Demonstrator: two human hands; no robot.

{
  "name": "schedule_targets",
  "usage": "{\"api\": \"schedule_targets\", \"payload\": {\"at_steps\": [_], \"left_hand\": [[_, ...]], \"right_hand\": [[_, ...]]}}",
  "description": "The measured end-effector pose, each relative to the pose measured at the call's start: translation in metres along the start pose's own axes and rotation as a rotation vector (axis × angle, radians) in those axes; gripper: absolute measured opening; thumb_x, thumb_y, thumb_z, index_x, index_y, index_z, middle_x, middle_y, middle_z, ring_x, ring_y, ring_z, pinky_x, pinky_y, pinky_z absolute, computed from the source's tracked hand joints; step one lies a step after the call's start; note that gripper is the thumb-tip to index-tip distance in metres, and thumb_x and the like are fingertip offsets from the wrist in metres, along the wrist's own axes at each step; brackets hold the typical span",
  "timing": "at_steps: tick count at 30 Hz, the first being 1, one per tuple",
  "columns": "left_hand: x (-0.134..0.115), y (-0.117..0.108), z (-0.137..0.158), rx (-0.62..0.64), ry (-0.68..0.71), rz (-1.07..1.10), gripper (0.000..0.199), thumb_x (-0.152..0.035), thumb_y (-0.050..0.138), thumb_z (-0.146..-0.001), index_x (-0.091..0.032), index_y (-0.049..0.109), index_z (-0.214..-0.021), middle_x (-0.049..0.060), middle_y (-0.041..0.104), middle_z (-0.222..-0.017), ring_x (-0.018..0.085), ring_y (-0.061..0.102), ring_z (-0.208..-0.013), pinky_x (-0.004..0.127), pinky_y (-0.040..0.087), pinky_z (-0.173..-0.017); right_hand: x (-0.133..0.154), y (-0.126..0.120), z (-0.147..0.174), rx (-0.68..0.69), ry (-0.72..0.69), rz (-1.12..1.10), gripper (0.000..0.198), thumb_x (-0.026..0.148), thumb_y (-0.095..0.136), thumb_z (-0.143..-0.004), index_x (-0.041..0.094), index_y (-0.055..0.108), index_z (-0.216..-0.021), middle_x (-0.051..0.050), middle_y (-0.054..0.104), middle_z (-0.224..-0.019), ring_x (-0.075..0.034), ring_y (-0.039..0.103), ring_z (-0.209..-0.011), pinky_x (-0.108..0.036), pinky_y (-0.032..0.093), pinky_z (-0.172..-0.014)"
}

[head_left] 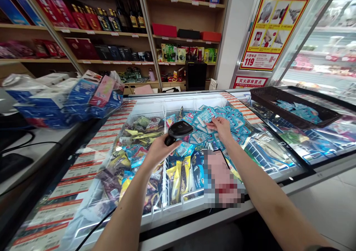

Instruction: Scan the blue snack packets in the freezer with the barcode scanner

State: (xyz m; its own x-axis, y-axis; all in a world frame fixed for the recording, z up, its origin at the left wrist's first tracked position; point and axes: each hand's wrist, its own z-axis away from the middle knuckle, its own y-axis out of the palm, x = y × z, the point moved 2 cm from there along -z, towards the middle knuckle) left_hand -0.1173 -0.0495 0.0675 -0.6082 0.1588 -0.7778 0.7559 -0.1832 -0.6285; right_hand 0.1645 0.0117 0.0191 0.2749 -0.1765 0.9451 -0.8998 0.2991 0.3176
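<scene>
My left hand (160, 149) is wrapped round the handle of a black barcode scanner (180, 128), whose head points right over the freezer's glass lid. Farther right, the fingers of my right hand (221, 127) pinch the edge of a small blue packet (205, 116) with a white label facing up. Around and under that hand lies a spread pile of similar blue packets (235, 118) on the glass. A pixelated pinkish phone-shaped object (222, 175) lies nearer me, below my right hand. Through the glass, ice cream wrappers (180, 176) show in wire baskets.
At the right, a dark brown basket (322, 123) holds more blue packets. Blue-and-white cartons (55, 98) are stacked at the left. Price strips (91, 169) line the lid, and a black cable (96, 227) crosses the front left. Stocked shelves (111, 32) stand behind.
</scene>
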Motion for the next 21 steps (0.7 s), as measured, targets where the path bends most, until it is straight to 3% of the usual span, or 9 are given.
{"api": "schedule_targets", "payload": {"at_steps": [4, 9, 12, 17, 21], "left_hand": [[0.001, 0.002, -0.004, -0.153, 0.031, -0.434, 0.047, -0.063, 0.055, -0.082, -0.021, 0.065, -0.101, 0.007, 0.071, -0.081, 0.027, 0.067, -0.074, 0.029, 0.038, -0.055], [0.001, 0.017, -0.011, -0.205, 0.121, -0.792, 0.044, -0.054, 0.045, -0.09, -0.022, 0.061, -0.116, 0.009, 0.071, -0.104, 0.03, 0.069, -0.085, 0.032, 0.044, -0.061], [0.001, 0.029, -0.017, -0.201, 0.183, -0.845, 0.047, -0.052, 0.044, -0.092, -0.021, 0.057, -0.124, 0.011, 0.068, -0.111, 0.03, 0.067, -0.097, 0.035, 0.048, -0.068], [0.0, 0.041, -0.025, -0.2, 0.237, -0.824, 0.061, -0.052, 0.047, -0.091, -0.019, 0.044, -0.142, 0.013, 0.064, -0.115, 0.03, 0.061, -0.109, 0.037, 0.049, -0.084], [-0.002, 0.042, -0.026, -0.267, 0.325, -0.704, 0.078, -0.053, 0.056, -0.085, -0.019, 0.031, -0.151, 0.016, 0.057, -0.124, 0.033, 0.056, -0.112, 0.042, 0.045, -0.093]], "right_hand": [[0.004, -0.009, -0.005, -0.081, -0.041, 0.008, 0.02, 0.026, 0.07, -0.081, 0.019, 0.054, -0.071, -0.001, 0.066, -0.062, -0.019, 0.075, -0.068, -0.029, 0.064, -0.067], [0.007, -0.015, -0.008, -0.084, -0.054, -0.021, 0.017, 0.027, 0.07, -0.08, 0.019, 0.055, -0.077, -0.001, 0.066, -0.067, -0.019, 0.075, -0.072, -0.03, 0.064, -0.072], [0.008, -0.015, -0.009, -0.078, -0.079, 0.023, 0.017, 0.03, 0.066, -0.08, 0.018, 0.059, -0.09, -0.002, 0.067, -0.071, -0.022, 0.075, -0.074, -0.034, 0.063, -0.073], [0.013, -0.018, -0.008, -0.123, -0.23, 0.352, 0.055, 0.038, 0.055, -0.084, 0.015, 0.05, -0.133, -0.006, 0.069, -0.087, -0.023, 0.071, -0.068, -0.038, 0.06, -0.068], [0.018, -0.018, -0.002, -0.135, -0.37, 0.581, 0.061, 0.033, 0.06, -0.081, 0.015, 0.049, -0.138, -0.012, 0.064, -0.102, -0.026, 0.067, -0.086, -0.042, 0.054, -0.087]]}}
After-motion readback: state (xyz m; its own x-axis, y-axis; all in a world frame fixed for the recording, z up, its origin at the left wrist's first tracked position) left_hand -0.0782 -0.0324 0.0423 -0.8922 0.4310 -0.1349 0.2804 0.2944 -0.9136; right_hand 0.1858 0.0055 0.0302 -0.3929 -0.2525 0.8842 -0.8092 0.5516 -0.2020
